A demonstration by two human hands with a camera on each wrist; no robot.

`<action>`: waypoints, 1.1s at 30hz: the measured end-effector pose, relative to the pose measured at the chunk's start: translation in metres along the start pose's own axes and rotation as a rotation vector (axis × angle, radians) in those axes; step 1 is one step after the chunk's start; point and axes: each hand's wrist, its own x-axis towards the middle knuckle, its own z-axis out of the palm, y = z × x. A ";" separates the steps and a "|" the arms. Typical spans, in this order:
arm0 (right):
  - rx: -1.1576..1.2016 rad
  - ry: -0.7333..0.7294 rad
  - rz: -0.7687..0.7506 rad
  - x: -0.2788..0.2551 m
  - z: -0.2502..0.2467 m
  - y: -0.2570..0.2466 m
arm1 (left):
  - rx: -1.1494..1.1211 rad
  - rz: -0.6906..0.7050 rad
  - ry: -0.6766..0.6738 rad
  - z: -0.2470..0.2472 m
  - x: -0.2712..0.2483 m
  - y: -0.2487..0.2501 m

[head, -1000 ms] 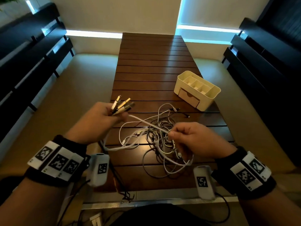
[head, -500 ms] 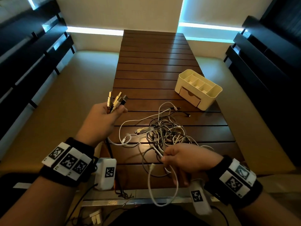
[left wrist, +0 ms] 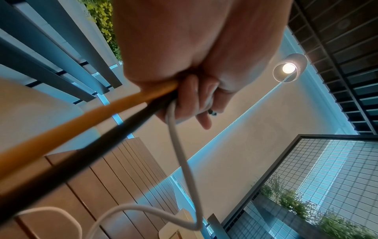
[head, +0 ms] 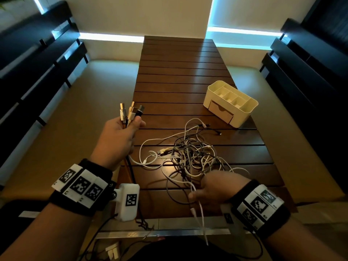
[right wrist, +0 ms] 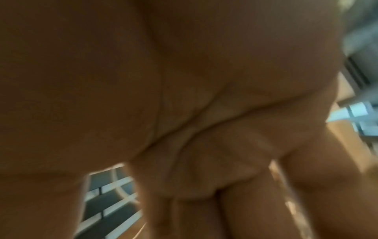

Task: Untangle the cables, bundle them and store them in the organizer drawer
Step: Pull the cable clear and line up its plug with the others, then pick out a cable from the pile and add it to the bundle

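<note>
My left hand (head: 134, 126) is raised over the table's left edge and grips several cable plug ends (head: 131, 112) that point up. In the left wrist view its fingers (left wrist: 194, 103) curl round an orange cable (left wrist: 98, 114), a black cable (left wrist: 98, 139) and a white cable (left wrist: 180, 153). A tangle of white, grey and black cables (head: 190, 157) lies mid-table. My right hand (head: 195, 194), near the front edge, pinches a white cable (head: 201, 217) whose end hangs past the edge. The right wrist view shows only my blurred palm (right wrist: 184, 113). The cream organizer (head: 250, 108) stands at the right, its drawer (head: 220, 112) facing me.
The slatted wooden table (head: 178, 68) stretches far ahead between beige cushioned benches (head: 75, 113). Dark slatted backrests line both sides. A metal strip (head: 163, 233) runs along the near edge, with thin wires hanging below it.
My right hand pulled back toward the near edge, drawing a white cable out of the tangle until its end hangs over the edge. The left hand tilted its plugs more upright.
</note>
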 end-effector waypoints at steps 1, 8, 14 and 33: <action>0.011 0.097 0.025 0.000 -0.004 0.001 | -0.008 -0.003 -0.007 0.000 -0.001 0.001; 0.243 0.390 -0.121 0.001 -0.030 -0.002 | -0.047 0.005 -0.043 -0.001 -0.008 0.008; 0.211 0.445 -0.321 0.032 -0.039 -0.030 | -0.086 -0.005 -0.122 0.003 -0.016 0.011; 0.614 0.378 -0.411 0.006 -0.031 -0.026 | -0.324 -0.193 -0.131 0.018 -0.012 -0.002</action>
